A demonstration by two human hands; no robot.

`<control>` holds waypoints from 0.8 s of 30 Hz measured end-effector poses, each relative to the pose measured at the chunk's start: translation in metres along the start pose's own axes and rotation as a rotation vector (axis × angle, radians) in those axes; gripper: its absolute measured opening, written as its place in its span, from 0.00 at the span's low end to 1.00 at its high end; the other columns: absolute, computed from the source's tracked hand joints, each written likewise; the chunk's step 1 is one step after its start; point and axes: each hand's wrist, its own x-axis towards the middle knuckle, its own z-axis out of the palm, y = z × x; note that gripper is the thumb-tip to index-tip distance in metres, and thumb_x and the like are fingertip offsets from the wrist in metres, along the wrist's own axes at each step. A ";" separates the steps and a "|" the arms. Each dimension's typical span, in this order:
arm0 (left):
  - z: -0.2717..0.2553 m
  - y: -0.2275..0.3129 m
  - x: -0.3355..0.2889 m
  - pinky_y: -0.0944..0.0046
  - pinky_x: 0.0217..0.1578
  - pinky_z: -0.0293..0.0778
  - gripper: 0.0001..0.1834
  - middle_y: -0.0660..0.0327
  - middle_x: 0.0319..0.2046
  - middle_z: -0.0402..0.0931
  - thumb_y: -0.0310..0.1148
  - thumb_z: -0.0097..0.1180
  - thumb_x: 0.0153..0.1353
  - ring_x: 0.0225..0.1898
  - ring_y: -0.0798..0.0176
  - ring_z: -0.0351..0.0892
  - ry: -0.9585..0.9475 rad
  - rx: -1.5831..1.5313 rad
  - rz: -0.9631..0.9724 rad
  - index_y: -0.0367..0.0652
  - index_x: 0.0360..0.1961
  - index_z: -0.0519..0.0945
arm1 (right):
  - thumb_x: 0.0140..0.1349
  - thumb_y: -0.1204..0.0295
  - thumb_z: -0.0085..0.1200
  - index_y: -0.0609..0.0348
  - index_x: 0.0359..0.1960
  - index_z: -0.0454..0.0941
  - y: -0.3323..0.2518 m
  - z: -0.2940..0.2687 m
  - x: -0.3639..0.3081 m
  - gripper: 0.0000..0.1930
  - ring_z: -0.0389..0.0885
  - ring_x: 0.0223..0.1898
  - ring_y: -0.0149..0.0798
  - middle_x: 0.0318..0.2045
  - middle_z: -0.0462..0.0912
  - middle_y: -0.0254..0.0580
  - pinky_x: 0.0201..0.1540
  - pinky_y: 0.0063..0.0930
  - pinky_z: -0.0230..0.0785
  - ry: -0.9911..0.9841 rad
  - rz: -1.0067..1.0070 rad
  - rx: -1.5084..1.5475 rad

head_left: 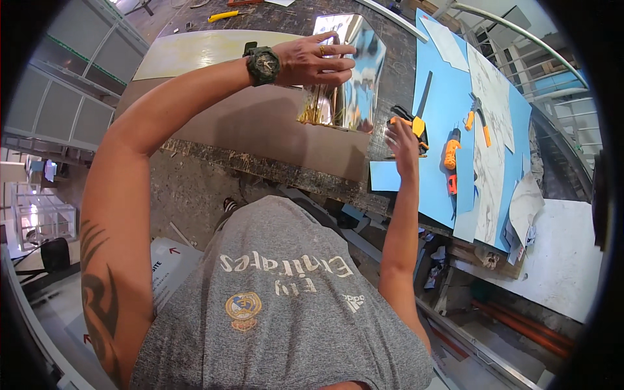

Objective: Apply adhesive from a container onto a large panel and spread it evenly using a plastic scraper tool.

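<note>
Running below the mirror-bright sheet [365, 78], the tabletop's worn near edge [260, 168] leaves room for moving across a bare strip of brown board [325, 153]; the left forearm [182, 101] crosses the space to the sheet's left. The sheet lies over part of that board, silvery with gold at its near-left corner and blue in its reflections. The hands are apart: the left hand [318, 62], fingers spread, rests over the sheet, while the right hand [404, 144], just right of the sheet, is at an orange-and-black tool handle [402, 121]; I cannot tell whether it grips. Farther right of the sheet, a blue panel [448, 84] carries an orange-and-black tool [451, 153] and a marble-patterned panel [500, 110]. A pale panel [208, 49] extends left of the sheet, and beyond it lies a yellow cutter [223, 16].
</note>
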 end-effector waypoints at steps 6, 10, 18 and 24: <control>0.005 0.013 0.029 0.43 0.75 0.62 0.22 0.62 0.65 0.68 0.31 0.60 0.62 0.71 0.54 0.65 0.069 -0.105 0.055 0.53 0.56 0.69 | 0.70 0.63 0.58 0.62 0.62 0.75 0.008 0.026 0.068 0.23 0.82 0.46 0.35 0.45 0.85 0.44 0.53 0.22 0.70 -0.874 0.304 0.820; 0.001 0.017 0.033 0.45 0.72 0.65 0.25 0.64 0.64 0.69 0.30 0.61 0.59 0.69 0.54 0.68 0.082 -0.070 0.022 0.55 0.57 0.69 | 0.70 0.64 0.58 0.62 0.57 0.78 0.016 0.036 0.061 0.19 0.83 0.44 0.34 0.43 0.86 0.40 0.53 0.23 0.71 -0.353 0.172 0.573; 0.001 0.038 0.016 0.55 0.50 0.80 0.40 0.47 0.54 0.78 0.49 0.72 0.48 0.50 0.51 0.81 -0.119 -0.866 -1.279 0.42 0.59 0.70 | 0.68 0.67 0.59 0.63 0.50 0.83 0.007 0.035 0.046 0.14 0.84 0.43 0.33 0.42 0.88 0.37 0.52 0.25 0.73 -0.129 0.034 0.486; 0.025 0.058 0.042 0.65 0.26 0.73 0.36 0.58 0.27 0.79 0.54 0.76 0.41 0.22 0.64 0.74 -0.204 -1.503 -1.499 0.35 0.42 0.80 | 0.66 0.70 0.63 0.64 0.49 0.84 -0.016 0.051 0.034 0.13 0.86 0.40 0.33 0.42 0.88 0.39 0.47 0.25 0.75 -0.050 0.032 0.484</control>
